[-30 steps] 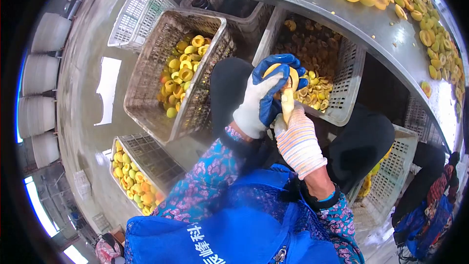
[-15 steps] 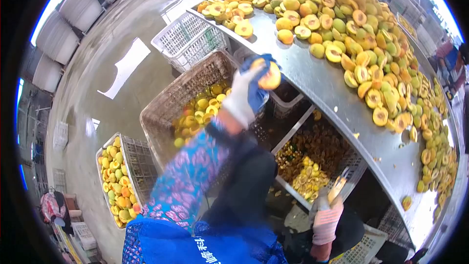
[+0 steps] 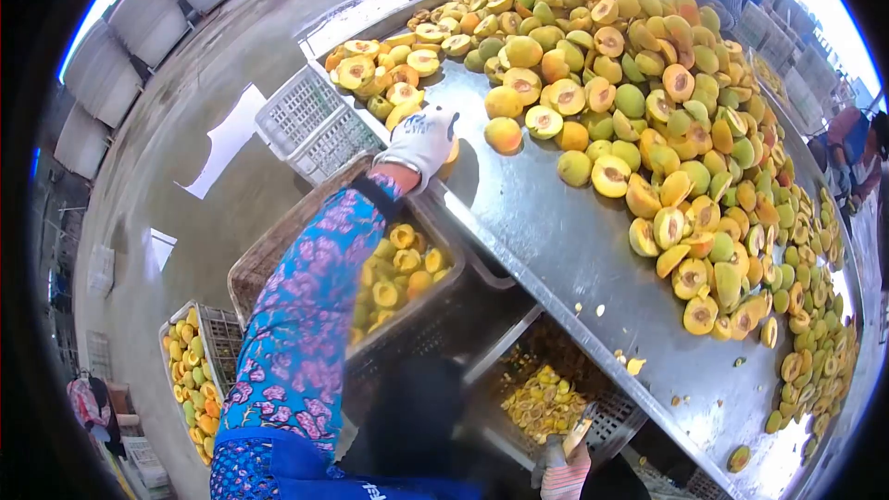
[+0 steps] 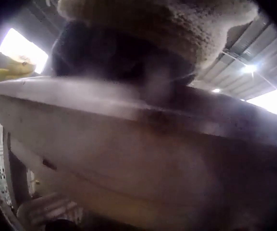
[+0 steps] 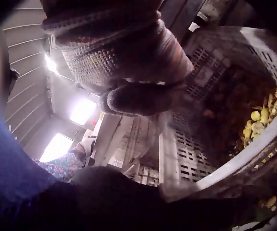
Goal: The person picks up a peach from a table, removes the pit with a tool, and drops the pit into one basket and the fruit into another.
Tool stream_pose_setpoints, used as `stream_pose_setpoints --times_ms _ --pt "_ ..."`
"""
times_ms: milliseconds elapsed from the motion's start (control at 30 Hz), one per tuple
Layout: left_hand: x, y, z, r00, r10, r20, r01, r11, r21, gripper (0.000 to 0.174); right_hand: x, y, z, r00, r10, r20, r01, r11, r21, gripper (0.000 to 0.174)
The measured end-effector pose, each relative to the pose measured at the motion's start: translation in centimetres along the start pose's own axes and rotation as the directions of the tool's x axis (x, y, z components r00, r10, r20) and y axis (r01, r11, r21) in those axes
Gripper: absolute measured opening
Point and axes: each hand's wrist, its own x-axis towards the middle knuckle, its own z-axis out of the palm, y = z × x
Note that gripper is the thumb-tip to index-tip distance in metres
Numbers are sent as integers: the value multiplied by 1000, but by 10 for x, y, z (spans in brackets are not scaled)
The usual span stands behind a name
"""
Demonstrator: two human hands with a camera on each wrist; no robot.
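Note:
My left hand [image 3: 421, 141], in a white and blue glove, reaches over the near edge of the metal table [image 3: 472, 213]. Its fingers curl round a yellow peach half [image 3: 451, 157], most of it hidden under the glove. Halved peaches [image 3: 398, 74] lie just past the fingertips. Low in the head view, my right hand [image 3: 563, 477] wears a striped knit glove and grips a wooden-handled tool [image 3: 579, 432]. That hand is beside a crate [image 5: 225, 171] of yellow scraps [image 3: 546, 403]. The table's edge fills much of the left wrist view.
A large heap of peach halves [image 3: 667, 130] covers the table's far side. Below my left arm stands a crate of hollowed halves [image 3: 403, 264]. Another filled crate [image 3: 219, 338] is farther left, and a white crate [image 3: 310, 120] stands by the table corner. People work at far right.
Both hands were together at a peach half above the crates. They parted; my left hand carried fruit forward and left to the table edge, while the right lowered with the tool. The head view turned toward the table.

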Motion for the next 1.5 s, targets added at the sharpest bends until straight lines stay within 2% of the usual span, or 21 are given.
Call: stream_pose_setpoints --times_ms 67,167,233,333,400,500,600,700,800,833,867,933,1000,1067,1100,1133,1200,1267,1333,1400,1500 --pt "0 17 -16 995 93 33 -99 966 241 19 7 -7 -2 999 31 -24 -32 999 -37 9" --pt "30 38 -26 930 236 -282 -257 966 -40 21 16 -6 -10 999 50 11 -49 997 -61 13" --pt "61 60 -34 967 91 -238 -149 959 -242 39 23 -5 -14 999 -1 50 12 976 -219 10" --pt "118 68 -8 976 -118 -184 15 876 -482 53 32 -14 -16 969 -178 170 245 757 -605 25" --pt "154 60 23 966 -228 -118 130 831 -541 57 41 -8 -23 980 -97 174 178 813 -555 28" --pt "186 36 57 948 -300 -105 229 874 -430 60 61 22 -42 941 -260 215 337 694 -636 26" --pt "199 27 86 972 -226 -55 170 850 -498 53 74 26 -48 952 -236 194 305 736 -604 25" --pt "196 26 104 970 -241 45 192 632 -751 63 78 25 -49 961 -158 229 262 792 -552 27" --pt "166 48 81 985 -126 118 168 539 -825 52 72 7 -37 952 -165 256 274 830 -485 27" --pt "157 49 89 989 -130 72 121 414 -902 43 75 7 -35 950 -169 261 280 831 -482 28" --pt "137 71 55 937 -206 282 348 468 -812 42 77 5 -32 947 -174 269 288 830 -478 28" --pt "130 68 94 990 -4 141 137 269 -953 49 76 -6 -27 970 -68 235 192 807 -559 29" --pt "97 116 84 983 -54 175 180 452 -874 57 70 -10 -27 976 -39 215 159 804 -574 31" --pt "77 144 87 997 -46 68 81 689 -720 62 70 -7 -30 973 -109 202 200 833 -516 34" --pt "68 159 78 987 -65 149 152 688 -710 65 65 -16 -27 974 -153 170 216 858 -467 35" --pt "57 175 55 928 -77 364 339 578 -743 66 65 -11 -28 979 -145 143 198 847 -494 35" --pt "44 185 62 924 93 371 246 597 -764 70 71 1 -30 988 -133 83 157 825 -544 35" --pt "24 208 57 915 162 370 113 777 -619 75 58 -23 -21 985 -107 136 163 834 -527 34" --pt "1 236 52 865 203 459 146 774 -616 79 69 1 -27 988 -54 148 121 862 -492 34" --pt "-19 263 43 840 311 445 2 818 -575 82 68 12 -22 987 -134 86 157 914 -374 33" --pt "-34 287 21 678 408 612 36 812 -582 89 66 13 -21 987 -159 35 159 894 -419 33"
